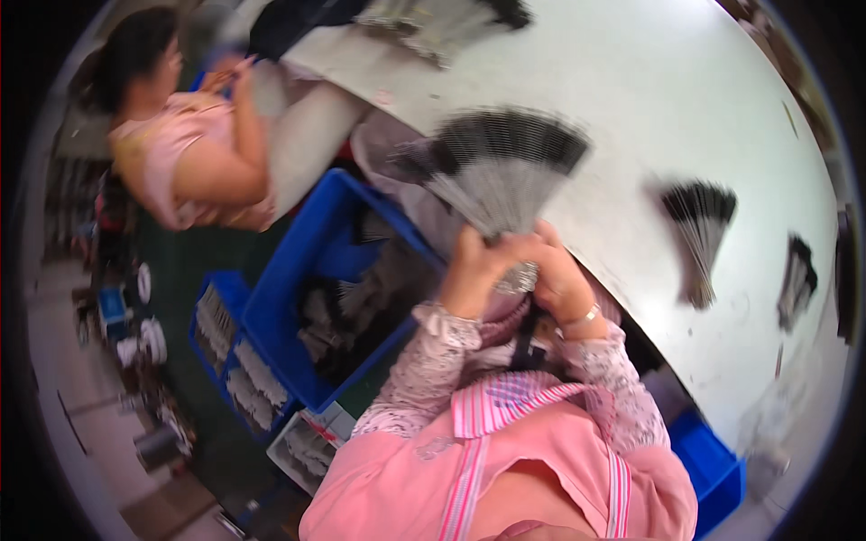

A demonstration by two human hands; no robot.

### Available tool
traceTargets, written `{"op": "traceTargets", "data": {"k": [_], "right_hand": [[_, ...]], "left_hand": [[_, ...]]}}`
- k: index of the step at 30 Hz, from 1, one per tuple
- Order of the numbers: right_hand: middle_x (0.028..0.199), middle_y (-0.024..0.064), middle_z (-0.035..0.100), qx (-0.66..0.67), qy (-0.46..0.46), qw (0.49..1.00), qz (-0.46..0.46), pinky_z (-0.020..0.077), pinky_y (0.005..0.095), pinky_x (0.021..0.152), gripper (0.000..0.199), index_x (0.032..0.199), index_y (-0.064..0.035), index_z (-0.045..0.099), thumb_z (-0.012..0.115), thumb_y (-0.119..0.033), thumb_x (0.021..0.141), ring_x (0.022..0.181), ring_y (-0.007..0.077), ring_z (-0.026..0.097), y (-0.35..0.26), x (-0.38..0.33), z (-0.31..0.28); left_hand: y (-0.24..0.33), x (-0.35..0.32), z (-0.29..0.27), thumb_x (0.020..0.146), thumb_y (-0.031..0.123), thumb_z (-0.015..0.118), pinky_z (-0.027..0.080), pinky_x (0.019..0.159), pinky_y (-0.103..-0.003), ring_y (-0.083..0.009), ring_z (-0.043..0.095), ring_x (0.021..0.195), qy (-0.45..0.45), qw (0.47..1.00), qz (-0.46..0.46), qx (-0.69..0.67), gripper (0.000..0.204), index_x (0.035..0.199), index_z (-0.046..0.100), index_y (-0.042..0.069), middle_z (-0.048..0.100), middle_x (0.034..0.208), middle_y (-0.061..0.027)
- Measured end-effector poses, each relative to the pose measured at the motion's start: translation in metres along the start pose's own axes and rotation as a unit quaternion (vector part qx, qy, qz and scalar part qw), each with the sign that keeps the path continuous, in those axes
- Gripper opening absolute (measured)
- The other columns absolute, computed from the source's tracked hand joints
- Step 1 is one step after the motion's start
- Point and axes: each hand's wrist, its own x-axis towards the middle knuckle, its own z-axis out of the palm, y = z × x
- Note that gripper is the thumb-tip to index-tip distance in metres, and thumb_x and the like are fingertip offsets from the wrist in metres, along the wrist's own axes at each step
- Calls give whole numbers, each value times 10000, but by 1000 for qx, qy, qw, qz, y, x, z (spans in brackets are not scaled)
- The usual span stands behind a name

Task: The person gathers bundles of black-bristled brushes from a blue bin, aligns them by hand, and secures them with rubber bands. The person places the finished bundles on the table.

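Both hands raised together at the table edge: left hand and right hand side by side, fingers curled and clamped around the narrow lower end of a fan of thin grey strips with black tips. Fan spread upward and outward above the fingertips, black tips farthest from them, silvery bunched base pinched between the two palms. Off to the right of the fingers, well apart, more bundles of strips flat on the white table; to the left and lower down, a blue bin with similar strips, and beyond it another person in pink.
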Motion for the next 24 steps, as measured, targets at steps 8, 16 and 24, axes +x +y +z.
{"op": "traceTargets", "data": {"k": [8,16,24], "right_hand": [[889,15,625,-89,82,987,-110,457,214,701,240,1003,17,612,626,-184,872,784,74,562,12,9,-20],[832,45,645,107,151,961,-205,484,232,662,218,997,15,625,592,-178,902,680,91,566,13,26,-19],[803,45,639,71,134,972,-178,486,223,638,177,989,22,618,622,-109,870,715,90,587,-11,2,-12]], "left_hand": [[-16,5,3,780,14,658,454,852,-278,-159,593,936,63,992,64,-85,311,1079,581,-26,627,1040,-70],[-38,10,-14,780,-79,579,506,825,-381,-229,600,946,112,980,155,-53,409,1173,511,11,593,1084,-101],[-4,14,16,803,6,550,524,749,-352,-231,621,876,88,986,36,-139,333,1134,535,-28,616,1019,-126]]}}
